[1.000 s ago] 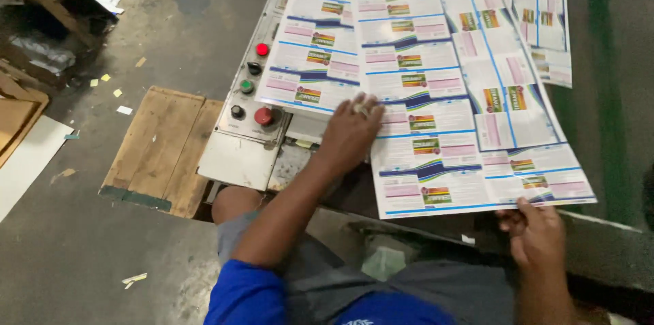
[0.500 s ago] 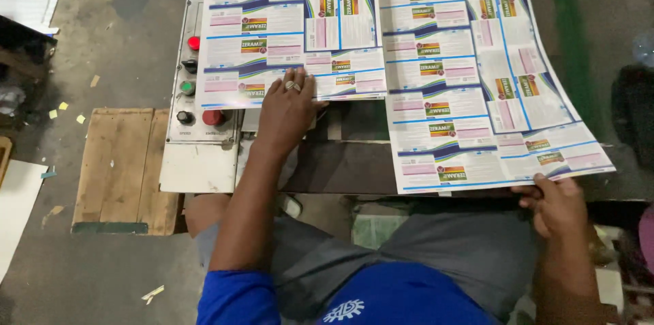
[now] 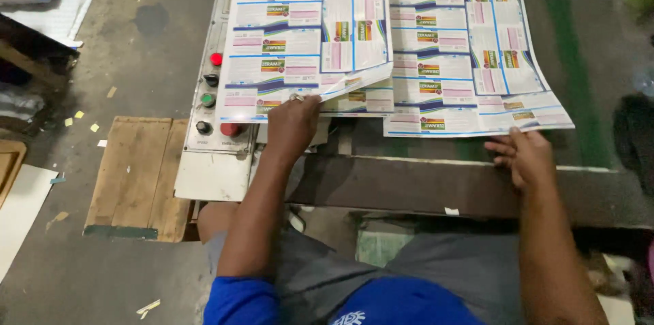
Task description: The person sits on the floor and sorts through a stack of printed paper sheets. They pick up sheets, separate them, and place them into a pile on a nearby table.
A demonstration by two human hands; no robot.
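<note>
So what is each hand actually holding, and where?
The left hand holds the left printed sheet by its near edge; the right hand rests at the right sheet's near corner.

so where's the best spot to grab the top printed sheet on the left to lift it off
Probably the near right corner of the top printed sheet, coming from the person's side. That corner already curls up off the sheet beneath, just right of the left hand, so fingers could slip under it. The rest lies flat. Its left edge overhangs the control panel with its buttons, so that side looks more awkward.

Two printed label sheets (image 3: 306, 32) (image 3: 463, 45) — white, blue-striped — overlapping on the table.
</note>
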